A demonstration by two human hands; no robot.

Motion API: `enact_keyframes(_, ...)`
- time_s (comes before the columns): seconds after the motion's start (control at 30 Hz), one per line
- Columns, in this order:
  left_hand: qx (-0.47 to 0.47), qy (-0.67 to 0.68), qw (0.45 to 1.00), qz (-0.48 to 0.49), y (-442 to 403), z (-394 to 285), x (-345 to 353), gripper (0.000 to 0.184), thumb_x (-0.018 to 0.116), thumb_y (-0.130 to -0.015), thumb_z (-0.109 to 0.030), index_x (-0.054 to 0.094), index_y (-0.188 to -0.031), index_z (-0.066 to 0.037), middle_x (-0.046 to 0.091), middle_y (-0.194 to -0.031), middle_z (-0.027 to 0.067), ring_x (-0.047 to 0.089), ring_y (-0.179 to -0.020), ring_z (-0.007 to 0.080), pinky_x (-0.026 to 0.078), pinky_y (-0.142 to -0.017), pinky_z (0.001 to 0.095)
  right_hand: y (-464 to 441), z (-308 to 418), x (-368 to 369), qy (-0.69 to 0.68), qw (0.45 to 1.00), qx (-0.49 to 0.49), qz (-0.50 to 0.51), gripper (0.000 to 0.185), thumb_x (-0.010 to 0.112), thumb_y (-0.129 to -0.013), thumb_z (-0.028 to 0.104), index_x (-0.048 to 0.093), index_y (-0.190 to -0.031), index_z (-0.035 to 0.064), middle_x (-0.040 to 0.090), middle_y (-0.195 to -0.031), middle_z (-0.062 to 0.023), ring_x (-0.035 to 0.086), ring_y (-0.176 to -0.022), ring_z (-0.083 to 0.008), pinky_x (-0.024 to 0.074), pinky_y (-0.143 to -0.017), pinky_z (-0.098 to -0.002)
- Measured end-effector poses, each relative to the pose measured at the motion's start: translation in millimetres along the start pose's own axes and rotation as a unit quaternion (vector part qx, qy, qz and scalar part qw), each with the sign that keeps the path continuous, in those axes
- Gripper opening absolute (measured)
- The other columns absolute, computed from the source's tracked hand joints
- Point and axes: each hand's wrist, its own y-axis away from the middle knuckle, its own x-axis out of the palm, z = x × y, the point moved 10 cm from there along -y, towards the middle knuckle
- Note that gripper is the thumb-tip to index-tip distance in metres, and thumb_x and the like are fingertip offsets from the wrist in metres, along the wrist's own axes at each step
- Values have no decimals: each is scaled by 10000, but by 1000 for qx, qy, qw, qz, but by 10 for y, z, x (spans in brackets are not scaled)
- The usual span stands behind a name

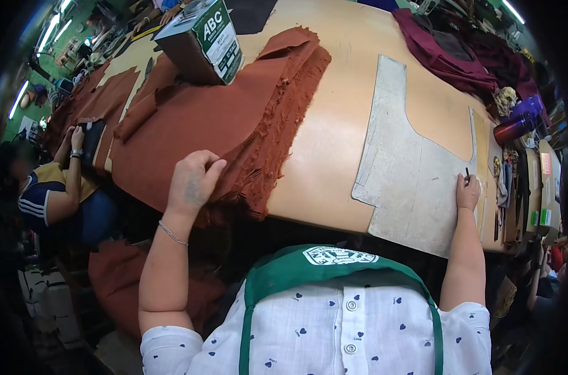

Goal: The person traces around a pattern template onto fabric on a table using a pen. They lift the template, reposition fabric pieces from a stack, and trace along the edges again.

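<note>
A thick stack of rust-brown fabric with frayed edges lies on the table's left part. At its near edge, my left hand is closed, thumb against bent forefinger, pinching what looks like the top layer. My right hand has its fingers wrapped round a short dark pen, tip pointing up. That hand rests on the right side of a grey pattern template, which is flat with a curved cut-out and overhangs the table's front edge. A green and brown ABC box stands on the fabric stack.
The tan table runs away from me. Maroon fabric is heaped at the far right, near a dark red tumbler. Scissors lie at the right edge. A seated co-worker handles dark material at left.
</note>
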Motion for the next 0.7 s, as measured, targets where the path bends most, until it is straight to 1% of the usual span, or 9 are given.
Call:
enact_keyframes(0.03,-15,28,1000,0,-28,73,-24,186,648,-720,-163,601,-689,14,581,-627,143,563,-562,231,436,-546,318,-6,-3,1,5,1000,4,4,288,576,-791,313,516,-806,32,538,-786,-135,501,-768,-319,391,-707,-407)
enact_keyframes(0.13,-89,52,993,56,-83,257,-30,238,683,-707,-188,584,-660,24,550,-562,102,504,-511,135,403,-503,277,-21,-18,46,16,1000,15,21,279,573,-792,307,518,-807,34,544,-801,-137,504,-781,-323,393,-716,-409)
enact_keyframes(0.17,-53,69,995,42,-113,273,-52,281,692,-723,-224,554,-617,-4,488,-510,17,403,-486,63,343,-457,242,-20,-37,57,20,999,21,26,276,571,-792,306,519,-808,36,546,-808,-137,505,-786,-324,393,-721,-410)
enact_keyframes(0.27,-175,231,955,68,-115,673,32,278,688,-741,-227,524,-595,-56,451,-527,-48,353,-497,34,303,-449,222,-17,-14,47,31,999,12,17,274,564,-795,307,519,-812,36,546,-819,-139,504,-794,-329,392,-731,-418)
enact_keyframes(0.37,-245,409,878,46,-105,911,171,258,677,-753,-170,500,-583,-92,433,-556,-77,330,-515,17,272,-454,200,-15,-1,47,33,999,-5,6,276,557,-799,308,515,-828,36,541,-813,-141,503,-795,-331,391,-731,-424)
enact_keyframes(0.47,-248,378,888,82,-64,907,189,202,665,-746,-99,511,-617,-82,463,-588,-63,352,-531,16,279,-480,183,-15,8,47,44,999,-4,12,278,555,-800,307,509,-851,37,537,-805,-140,502,-793,-331,391,-726,-425)
enact_keyframes(0.57,-223,333,911,98,-97,769,140,152,659,-737,-58,522,-671,-63,495,-599,-41,415,-550,18,324,-509,166,-21,-5,68,45,999,-10,12,281,554,-801,310,503,-857,39,535,-805,-143,503,-791,-333,390,-722,-426)
enact_keyframes(0.67,-173,355,914,93,-149,684,143,130,669,-722,-43,543,-752,-28,543,-637,-17,480,-597,24,375,-545,158,-22,-6,71,50,999,-11,10,282,555,-801,313,498,-848,41,536,-806,-146,503,-789,-335,390,-716,-426)
enact_keyframes(0.7,-165,328,925,97,-166,652,138,134,675,-717,-43,545,-742,-21,550,-634,-12,491,-601,28,384,-549,157,-23,-13,68,47,999,-9,9,281,555,-801,314,498,-845,43,536,-807,-146,503,-789,-336,389,-715,-426)
